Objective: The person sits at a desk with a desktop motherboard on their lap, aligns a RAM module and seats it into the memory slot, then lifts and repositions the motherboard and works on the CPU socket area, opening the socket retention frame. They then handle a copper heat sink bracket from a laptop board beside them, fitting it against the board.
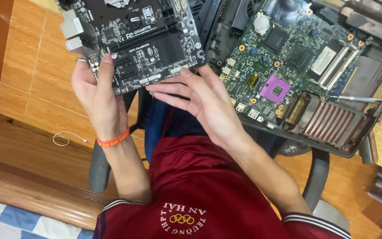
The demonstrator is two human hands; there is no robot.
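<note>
Head view: the left hand (96,95) grips the lower left edge of a black rectangular desktop circuit board (133,40), thumb pressed on its face. The right hand (204,104), fingers extended and loosely spread, touches the board's lower edge. A green laptop circuit board (288,57) lies just beside it.

Both forearms rise from the lower middle of the frame toward the upper middle. The left hand (97,95) stands upright, palm turned inward, thumb pressed flat and pointing up, an orange band around its wrist. The right hand (204,104) lies open, fingers stretched leftward, fingertips nearly reaching the left palm.
</note>
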